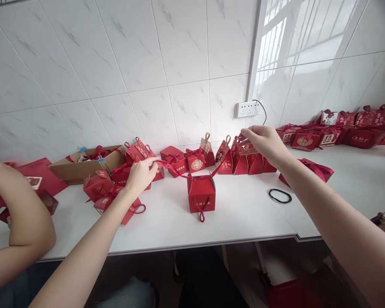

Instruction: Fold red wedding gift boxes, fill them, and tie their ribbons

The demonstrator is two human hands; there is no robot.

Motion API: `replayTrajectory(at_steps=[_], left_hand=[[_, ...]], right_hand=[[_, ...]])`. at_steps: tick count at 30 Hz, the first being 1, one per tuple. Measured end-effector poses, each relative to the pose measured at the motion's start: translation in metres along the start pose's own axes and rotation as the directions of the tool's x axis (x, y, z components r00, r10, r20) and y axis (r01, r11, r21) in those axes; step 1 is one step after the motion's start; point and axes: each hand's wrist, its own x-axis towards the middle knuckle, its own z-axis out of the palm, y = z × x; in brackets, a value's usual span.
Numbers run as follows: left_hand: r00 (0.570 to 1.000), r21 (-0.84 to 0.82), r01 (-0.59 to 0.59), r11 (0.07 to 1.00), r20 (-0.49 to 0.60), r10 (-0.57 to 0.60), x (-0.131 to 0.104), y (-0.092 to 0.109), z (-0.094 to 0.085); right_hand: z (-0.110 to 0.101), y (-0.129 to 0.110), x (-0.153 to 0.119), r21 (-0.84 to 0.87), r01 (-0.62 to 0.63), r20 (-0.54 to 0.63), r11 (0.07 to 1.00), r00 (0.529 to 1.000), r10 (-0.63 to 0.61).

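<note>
One ribbon [167, 165] held out both ways above a red box [202, 194]

The red box stands upright on the white table [167, 231], near its front edge, a twisted cord [202, 216] hanging down its face; left of the box and above it, the left hand [143, 174] has thumb and fingertips clamped on one ribbon end; right of the box and higher, the right hand [259, 142] appears pinched on the other end, its remaining fingers loosely apart; behind the box stand small gift boxes [242, 164]; to its right lies a black loop [280, 202]; well left of it sits a cardboard carton [73, 173].
</note>
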Motion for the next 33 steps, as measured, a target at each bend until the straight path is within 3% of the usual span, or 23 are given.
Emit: replayTrajectory(at_steps=[3, 6, 12, 15, 19, 26, 33], left_hand=[[0.999, -0.450, -0.033, 0.892, 0.013, 0.044, 0.007, 0.017, 0.005], [0.992, -0.707, -0.073, 0.704, 0.019, 0.122, 0.016, 0.042, 0.015], [0.976, -0.834, -0.074, 0.546, 0.051, 0.211, 0.024, 0.088, 0.044], [0.978, -0.838, -0.035, 0.544, 0.083, 0.191, 0.023, 0.098, 0.055], [0.979, -0.869, -0.014, 0.495, 0.088, 0.182, 0.023, 0.103, 0.061], [0.987, -0.738, -0.033, 0.674, 0.083, 0.139, 0.019, 0.109, 0.050], [0.931, -0.594, -0.129, 0.794, 0.204, 0.304, 0.013, 0.118, 0.042]], right_hand=[[0.008, -0.004, 0.004, 0.069, 0.051, 0.056, 0.996, 0.997, -0.055], [0.022, -0.012, 0.009, 0.117, 0.077, 0.094, 0.990, 0.992, -0.088], [0.047, -0.032, 0.018, -0.038, 0.206, 0.087, 0.978, 0.976, -0.202], [0.053, -0.037, 0.019, -0.133, 0.278, 0.116, 0.951, 0.958, -0.264], [0.055, -0.040, 0.018, -0.118, 0.320, 0.107, 0.940, 0.945, -0.308], [0.054, -0.042, 0.020, -0.113, 0.399, 0.081, 0.910, 0.916, -0.392], [0.068, -0.051, 0.023, -0.153, 0.418, 0.078, 0.895, 0.908, -0.411]])
